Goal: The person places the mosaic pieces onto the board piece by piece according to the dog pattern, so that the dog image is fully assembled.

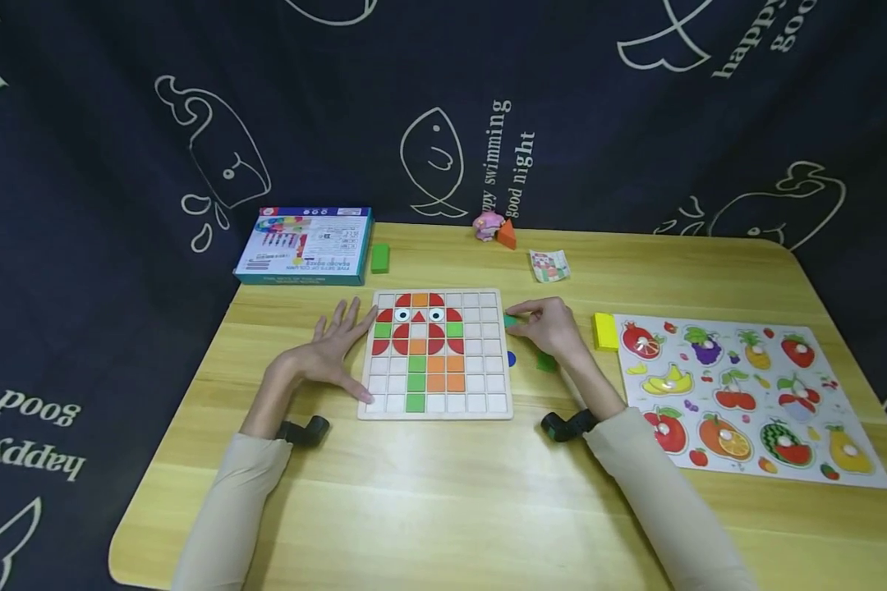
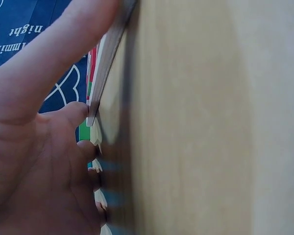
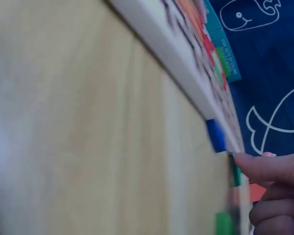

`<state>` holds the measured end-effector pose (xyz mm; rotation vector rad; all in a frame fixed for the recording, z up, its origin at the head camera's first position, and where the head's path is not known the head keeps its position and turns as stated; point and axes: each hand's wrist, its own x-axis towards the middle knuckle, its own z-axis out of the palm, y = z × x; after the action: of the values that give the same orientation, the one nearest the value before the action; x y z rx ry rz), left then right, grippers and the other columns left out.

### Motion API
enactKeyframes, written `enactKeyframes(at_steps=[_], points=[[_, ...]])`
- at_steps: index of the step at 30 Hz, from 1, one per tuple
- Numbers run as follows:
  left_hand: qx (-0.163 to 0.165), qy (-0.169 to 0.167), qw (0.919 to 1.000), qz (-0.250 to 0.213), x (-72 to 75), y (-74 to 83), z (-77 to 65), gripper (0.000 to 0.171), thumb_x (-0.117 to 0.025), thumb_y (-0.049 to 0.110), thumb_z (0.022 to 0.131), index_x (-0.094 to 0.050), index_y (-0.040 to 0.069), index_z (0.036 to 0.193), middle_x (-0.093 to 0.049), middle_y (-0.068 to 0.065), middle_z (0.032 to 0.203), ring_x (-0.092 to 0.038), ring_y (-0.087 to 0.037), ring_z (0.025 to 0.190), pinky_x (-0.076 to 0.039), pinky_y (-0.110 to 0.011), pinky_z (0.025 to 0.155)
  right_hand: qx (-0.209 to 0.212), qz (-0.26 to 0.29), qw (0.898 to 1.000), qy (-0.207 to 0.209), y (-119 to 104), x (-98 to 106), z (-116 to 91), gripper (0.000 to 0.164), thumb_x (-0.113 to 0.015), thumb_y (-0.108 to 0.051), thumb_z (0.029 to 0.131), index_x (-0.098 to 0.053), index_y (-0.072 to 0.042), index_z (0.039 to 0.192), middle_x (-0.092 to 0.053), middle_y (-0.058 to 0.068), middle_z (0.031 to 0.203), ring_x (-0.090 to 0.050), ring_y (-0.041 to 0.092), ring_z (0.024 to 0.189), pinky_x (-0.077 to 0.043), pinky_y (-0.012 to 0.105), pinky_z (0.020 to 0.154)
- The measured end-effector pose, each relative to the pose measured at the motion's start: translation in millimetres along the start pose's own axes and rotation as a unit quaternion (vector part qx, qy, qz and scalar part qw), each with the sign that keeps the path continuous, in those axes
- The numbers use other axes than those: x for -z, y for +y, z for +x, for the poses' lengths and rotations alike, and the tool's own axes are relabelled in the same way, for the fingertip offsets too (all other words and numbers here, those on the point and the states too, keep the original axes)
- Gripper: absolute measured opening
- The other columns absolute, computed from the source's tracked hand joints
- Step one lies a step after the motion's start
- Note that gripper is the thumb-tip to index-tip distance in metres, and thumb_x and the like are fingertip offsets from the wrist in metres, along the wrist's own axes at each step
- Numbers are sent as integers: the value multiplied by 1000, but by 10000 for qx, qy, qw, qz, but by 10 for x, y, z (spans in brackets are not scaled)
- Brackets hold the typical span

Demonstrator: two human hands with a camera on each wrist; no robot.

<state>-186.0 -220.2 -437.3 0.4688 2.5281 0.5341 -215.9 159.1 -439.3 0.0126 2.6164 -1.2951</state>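
Observation:
A wooden grid board (image 1: 485, 376) lies on the table with colored tiles set in it: red quarter-rounds, orange and green squares, and two eye tiles. Spread wide, my left hand (image 1: 325, 349) touches the board's left edge, thumb at the lower corner and index finger higher up. In the left wrist view the thumb lies along the board's side. My right hand (image 1: 547, 327) pinches a dark green tile (image 1: 512, 321) beside the board's right edge. A blue piece (image 1: 512, 359) lies against that same edge, and another green tile (image 1: 546, 362) rests below the right hand.
A flat box (image 1: 303, 246) and a green block (image 1: 380, 258) stand at the back left. Farther right are a pink toy (image 1: 488, 225), an orange triangular block (image 1: 507, 235) and a small picture card (image 1: 549, 266). A yellow block (image 1: 605, 332) adjoins a fruit puzzle board (image 1: 754, 398).

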Motion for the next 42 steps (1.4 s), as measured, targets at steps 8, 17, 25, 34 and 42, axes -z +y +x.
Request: enactKeyframes(at_steps=[8, 17, 25, 34, 42], points=[[-6, -12, 10000, 39, -11, 13, 22, 143, -84, 65, 52, 6, 25, 156, 24, -12, 161, 26, -36, 147, 11, -62, 119, -46, -356, 9993, -80, 57, 46, -4, 23, -77, -19, 82, -72, -9, 103, -40, -2, 54, -35, 12, 47, -27, 21, 42], [-30, -26, 10000, -46, -4, 10, 10, 142, -85, 62, 54, 6, 26, 156, 24, -13, 161, 25, -36, 147, 12, -62, 119, 75, 430, 9964, -720, 13, 91, -197, 27, -73, -24, 86, -69, -11, 109, -34, -2, 56, -28, 12, 47, -23, 22, 42], [-30, -29, 10000, -27, -10, 2, 16, 143, -85, 63, 53, 6, 25, 156, 23, -13, 161, 25, -37, 147, 11, -64, 118, 543, 355, 9919, -1088, -120, -252, -405, 21, -79, -16, 79, -72, -10, 98, -33, -3, 53, -28, 12, 50, -30, 23, 52], [-19, -13, 10000, 1, -13, 1, 5, 143, -85, 64, 53, 6, 26, 156, 24, -12, 161, 26, -36, 147, 12, -63, 118, 577, 103, 9941, -911, -163, -338, -428, 22, -83, -14, 75, -76, -13, 96, -38, -2, 56, -33, 14, 53, -27, 22, 51], [-42, -3, 10000, -46, -6, -4, -2, 142, -85, 63, 54, 6, 25, 156, 24, -13, 161, 25, -37, 147, 12, -63, 118, 563, 227, 9948, -817, -159, -389, -396, 14, -83, -13, 74, -79, -11, 87, -41, -3, 52, -34, 12, 50, -25, 19, 45]])
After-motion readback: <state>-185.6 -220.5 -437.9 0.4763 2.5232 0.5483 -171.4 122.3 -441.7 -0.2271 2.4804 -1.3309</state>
